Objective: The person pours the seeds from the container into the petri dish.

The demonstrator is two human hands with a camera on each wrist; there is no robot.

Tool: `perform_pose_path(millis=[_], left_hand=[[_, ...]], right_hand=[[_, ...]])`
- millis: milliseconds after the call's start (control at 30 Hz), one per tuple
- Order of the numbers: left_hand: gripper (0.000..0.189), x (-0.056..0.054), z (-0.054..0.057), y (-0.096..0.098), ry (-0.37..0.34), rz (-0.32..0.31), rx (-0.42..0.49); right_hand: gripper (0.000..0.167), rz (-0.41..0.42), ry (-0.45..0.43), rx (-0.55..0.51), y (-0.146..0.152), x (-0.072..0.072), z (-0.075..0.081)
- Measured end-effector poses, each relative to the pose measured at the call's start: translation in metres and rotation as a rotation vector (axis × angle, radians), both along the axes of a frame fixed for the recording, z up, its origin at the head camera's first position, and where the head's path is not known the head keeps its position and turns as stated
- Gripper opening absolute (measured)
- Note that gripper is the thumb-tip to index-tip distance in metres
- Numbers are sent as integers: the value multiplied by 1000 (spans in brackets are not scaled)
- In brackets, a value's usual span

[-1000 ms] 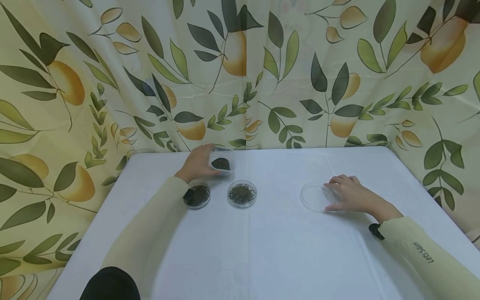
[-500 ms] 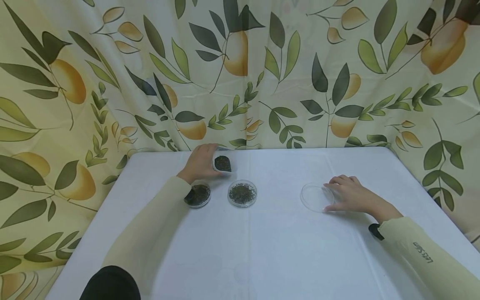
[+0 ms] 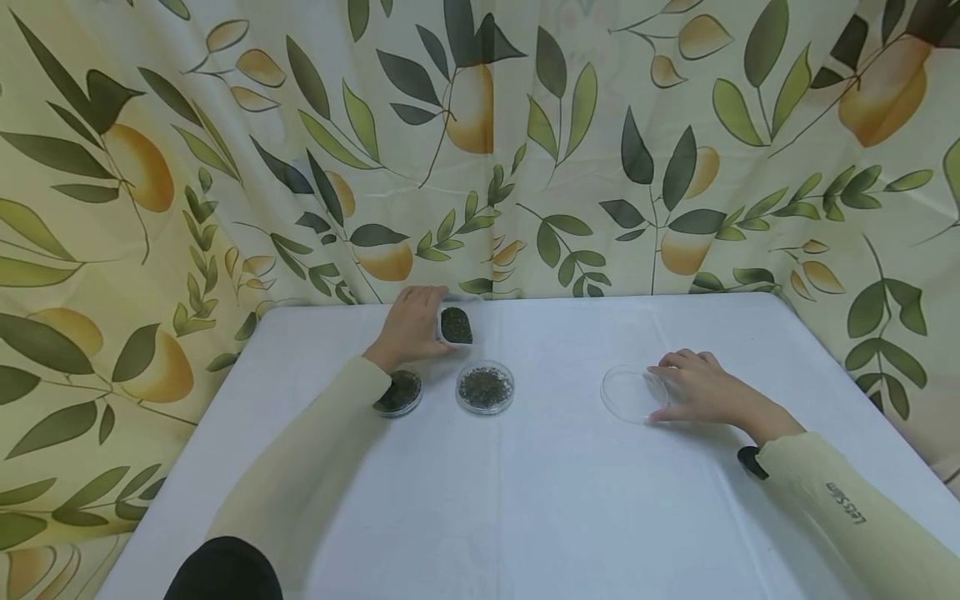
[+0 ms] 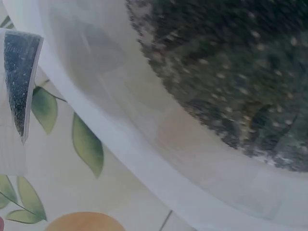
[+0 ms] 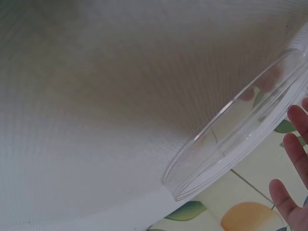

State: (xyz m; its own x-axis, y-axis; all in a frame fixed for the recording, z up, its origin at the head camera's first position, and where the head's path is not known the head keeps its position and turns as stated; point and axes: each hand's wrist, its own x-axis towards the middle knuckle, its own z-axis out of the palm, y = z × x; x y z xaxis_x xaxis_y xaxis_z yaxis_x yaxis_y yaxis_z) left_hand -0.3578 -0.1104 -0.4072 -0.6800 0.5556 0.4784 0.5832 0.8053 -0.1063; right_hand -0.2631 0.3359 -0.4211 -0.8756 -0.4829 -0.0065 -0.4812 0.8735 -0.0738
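In the head view, my left hand (image 3: 411,327) grips a small clear container (image 3: 474,321) with dark green bits inside (image 3: 456,326), held tilted near the table's back edge. Below that wrist, a round clear dish of dark bits (image 3: 400,393) is partly covered by the sleeve; a dish of dark granules (image 4: 231,86) fills much of the left wrist view. A second filled petri dish (image 3: 485,387), its dark bits mixed with paler ones, sits to the right. My right hand (image 3: 701,390) is spread beside an empty petri dish (image 5: 236,134); its fingers (image 5: 294,147) look apart from the rim.
A white cloth (image 3: 555,492) covers the table. Behind it hangs a curtain (image 3: 585,175) printed with leaves and fruit. A dark round shape (image 3: 223,571) shows at the bottom left, by the left sleeve.
My left hand has moved slightly right with the container, whose dark contents now show more fully. The right hand and the empty petri dish have stayed still.
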Motion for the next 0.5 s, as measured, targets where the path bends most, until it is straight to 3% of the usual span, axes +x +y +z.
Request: perform_pose_path(millis=[500], left_hand=[[98,10,7,28,125,-50,19]], right_hand=[[78,-16,-14,6,2,-2,-2]])
